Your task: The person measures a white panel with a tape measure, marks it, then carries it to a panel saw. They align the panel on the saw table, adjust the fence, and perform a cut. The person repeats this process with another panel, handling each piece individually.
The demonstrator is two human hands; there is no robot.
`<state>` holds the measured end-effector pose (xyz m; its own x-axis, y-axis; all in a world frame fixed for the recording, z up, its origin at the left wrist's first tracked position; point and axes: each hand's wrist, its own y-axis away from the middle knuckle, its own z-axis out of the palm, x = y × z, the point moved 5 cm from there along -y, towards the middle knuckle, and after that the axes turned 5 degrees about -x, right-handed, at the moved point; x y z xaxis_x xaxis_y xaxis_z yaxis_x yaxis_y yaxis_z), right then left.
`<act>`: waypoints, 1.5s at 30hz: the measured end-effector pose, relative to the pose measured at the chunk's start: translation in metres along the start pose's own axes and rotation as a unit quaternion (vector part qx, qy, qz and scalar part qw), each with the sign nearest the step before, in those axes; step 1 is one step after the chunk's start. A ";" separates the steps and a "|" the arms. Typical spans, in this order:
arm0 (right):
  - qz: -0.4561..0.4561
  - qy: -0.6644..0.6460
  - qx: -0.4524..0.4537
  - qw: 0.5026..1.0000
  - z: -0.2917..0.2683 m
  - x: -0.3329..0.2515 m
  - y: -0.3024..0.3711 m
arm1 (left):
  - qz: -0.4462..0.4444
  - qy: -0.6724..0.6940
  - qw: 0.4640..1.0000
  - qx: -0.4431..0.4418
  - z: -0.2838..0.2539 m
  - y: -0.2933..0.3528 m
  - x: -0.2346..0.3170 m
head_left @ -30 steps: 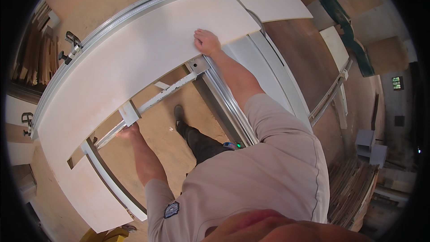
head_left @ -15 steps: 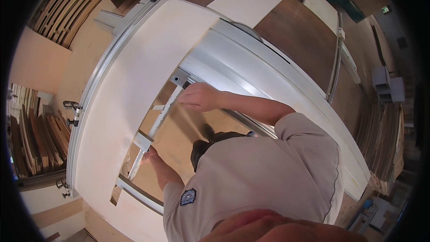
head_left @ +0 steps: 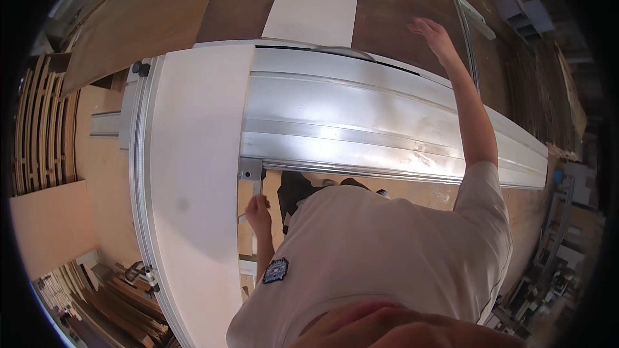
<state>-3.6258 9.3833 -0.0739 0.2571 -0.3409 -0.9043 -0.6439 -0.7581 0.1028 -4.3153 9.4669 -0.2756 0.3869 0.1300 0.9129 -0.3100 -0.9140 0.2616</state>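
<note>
My left hand (head_left: 258, 211) is closed on a narrow pale bar (head_left: 256, 188) of the support frame, just below a square metal bracket (head_left: 250, 169). Next to it lies a long white panel (head_left: 193, 174), flat across the frame and against the fence (head_left: 140, 154). My right hand (head_left: 433, 33) is stretched out over the brown machine table (head_left: 400, 16) at the far side. Its fingers are extended and hold nothing visible. Between my hands runs the silver sliding table (head_left: 335, 106) of a panel saw. A grey curved piece (head_left: 351, 53) shows at the slot beyond it.
A white board (head_left: 313, 6) lies on the brown table. Slatted wooden boards (head_left: 45, 125) are stacked at the left, with more offcuts (head_left: 109, 303) at lower left. A metal rail (head_left: 469, 51) crosses the table at right, and stacked sheets (head_left: 548, 103) stand beyond.
My right hand has left the bracket area and swung far out to the right over the brown table. My left hand is now nearer the bracket. The view has turned.
</note>
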 end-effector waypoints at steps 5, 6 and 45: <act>0.146 0.160 -0.091 0.972 0.062 0.068 -0.135 | 0.184 -0.036 0.977 -0.097 0.092 -0.298 0.198; 0.157 0.183 -0.092 0.966 0.076 0.081 -0.150 | 0.214 -0.175 0.956 -0.098 0.123 -0.346 0.225; 0.350 0.251 0.126 0.894 -0.335 0.215 0.322 | -0.203 0.209 0.779 -0.555 0.525 0.075 0.279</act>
<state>-3.5368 8.8794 -0.0964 -0.0227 -0.9369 -0.3487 -0.8994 -0.1332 0.4163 -3.7745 9.2326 -0.1660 0.4049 0.6477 0.6454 -0.8854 0.1015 0.4536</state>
